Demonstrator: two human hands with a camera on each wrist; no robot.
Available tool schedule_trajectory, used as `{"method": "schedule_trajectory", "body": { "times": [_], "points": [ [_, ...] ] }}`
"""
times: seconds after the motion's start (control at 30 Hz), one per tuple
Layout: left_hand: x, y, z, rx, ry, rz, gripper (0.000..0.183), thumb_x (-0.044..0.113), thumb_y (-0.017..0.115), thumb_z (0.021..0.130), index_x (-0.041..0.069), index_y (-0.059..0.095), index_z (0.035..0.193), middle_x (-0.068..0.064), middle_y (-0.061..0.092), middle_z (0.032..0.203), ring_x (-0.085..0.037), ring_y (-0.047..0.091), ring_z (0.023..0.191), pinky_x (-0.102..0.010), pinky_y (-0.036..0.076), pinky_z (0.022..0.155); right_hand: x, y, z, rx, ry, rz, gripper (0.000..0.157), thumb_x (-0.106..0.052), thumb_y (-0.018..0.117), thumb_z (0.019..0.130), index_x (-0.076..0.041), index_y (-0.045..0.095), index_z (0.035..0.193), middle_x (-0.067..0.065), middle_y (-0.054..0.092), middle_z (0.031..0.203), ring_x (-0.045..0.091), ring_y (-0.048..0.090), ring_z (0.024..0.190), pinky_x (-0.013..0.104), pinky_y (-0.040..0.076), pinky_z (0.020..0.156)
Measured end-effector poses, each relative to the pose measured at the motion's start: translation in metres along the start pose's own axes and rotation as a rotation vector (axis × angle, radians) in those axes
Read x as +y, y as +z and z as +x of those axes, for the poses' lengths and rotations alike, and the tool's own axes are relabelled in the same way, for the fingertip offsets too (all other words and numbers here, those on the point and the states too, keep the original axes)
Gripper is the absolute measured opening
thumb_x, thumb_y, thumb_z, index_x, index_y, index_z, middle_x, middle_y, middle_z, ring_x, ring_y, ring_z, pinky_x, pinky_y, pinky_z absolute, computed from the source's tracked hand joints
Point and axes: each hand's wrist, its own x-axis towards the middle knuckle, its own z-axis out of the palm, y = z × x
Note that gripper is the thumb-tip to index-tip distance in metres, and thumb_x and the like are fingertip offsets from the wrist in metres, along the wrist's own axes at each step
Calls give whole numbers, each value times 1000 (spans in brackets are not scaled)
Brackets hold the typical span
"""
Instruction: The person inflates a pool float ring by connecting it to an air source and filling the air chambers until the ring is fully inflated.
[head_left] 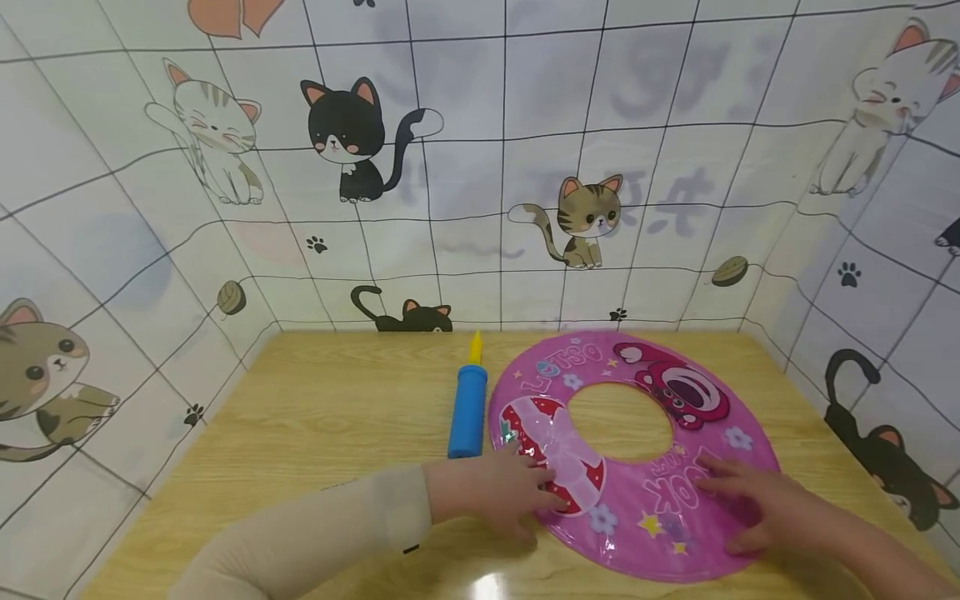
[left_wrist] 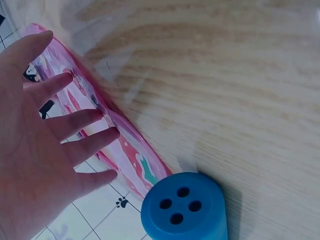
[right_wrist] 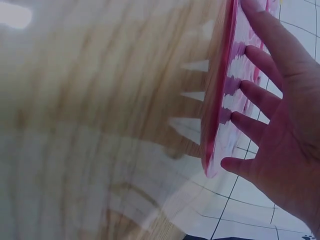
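Note:
A pink swim ring (head_left: 637,533) printed with a bear, a strawberry bow and flowers lies on the wooden table, its round hole showing bare wood. Over its left front edge is my left hand (head_left: 504,487), fingers spread and straight, fingertips right at the bow print. My right hand (head_left: 780,508) is at the ring's right front, fingers also spread, tips against the pink surface. In the left wrist view, the fingers (left_wrist: 80,124) lie loosely along the ring's side. A blue hand pump (head_left: 468,412) with a yellow nozzle lies left of the ring, just beyond my left hand.
The wooden table (head_left: 337,408) extends to the left of the pump. A white wall covering (head_left: 480,167) with a grid and cartoon cats encloses the back and both sides. In the left wrist view, the pump's holed blue end (left_wrist: 182,205) sits close to the ring.

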Motion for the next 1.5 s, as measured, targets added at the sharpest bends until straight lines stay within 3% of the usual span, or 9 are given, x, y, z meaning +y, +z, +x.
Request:
{"method": "schedule_trajectory", "body": {
  "times": [0.27,0.5,0.67,0.83,0.97,1.17,1.37,1.5],
  "points": [
    [7,0,-5,-17,32,-46,65,55,66,86,44,41,144,11,38,150,-15,33,139,-47,26,113,9,-8,7,21,10,-17,77,-32,91,59,-23,64,131,30,32,146,61,32,123,60,49,83],
    [7,3,-7,-12,51,-23,65,58,65,86,42,41,145,12,37,151,-14,33,139,-48,28,112,10,-15,12,-3,59,-6,73,-28,90,60,-20,66,129,30,33,147,63,30,124,65,45,86],
    [3,4,-10,34,74,-56,65,54,67,85,40,43,144,12,38,149,-13,34,138,-49,30,110,11,-16,9,21,70,-25,72,-33,89,62,-14,66,128,29,35,146,62,34,123,68,41,88],
    [-9,0,-19,136,72,-46,63,52,68,86,36,47,142,12,47,143,-12,40,132,-45,35,108,7,-18,8,46,82,-74,74,-36,89,63,-13,64,129,28,40,144,60,38,121,70,40,88],
    [-21,-2,-28,195,28,-49,58,51,66,87,32,51,140,9,52,138,-14,45,129,-46,36,106,-2,-22,9,79,49,-110,71,-28,89,64,-11,64,129,27,43,141,59,43,118,63,46,85],
    [-36,-4,-45,230,-38,-49,55,46,67,88,28,54,138,7,56,134,-16,48,126,-42,41,103,-29,-28,17,126,-72,-111,65,-19,86,70,-8,62,130,24,46,139,52,47,117,50,54,79],
    [-56,0,-60,291,-61,-48,48,39,65,89,22,58,134,6,59,129,-16,51,122,-36,42,102,-61,-28,33,137,-120,-71,69,-27,87,71,-11,60,133,20,46,142,50,44,123,58,48,88],
    [-69,3,-71,312,-83,-38,47,33,67,87,20,60,132,3,60,129,-18,52,121,-38,42,102,-78,-28,47,112,-151,-40,70,-29,85,75,-15,57,137,16,44,146,49,42,126,60,46,90]
  ]
}}
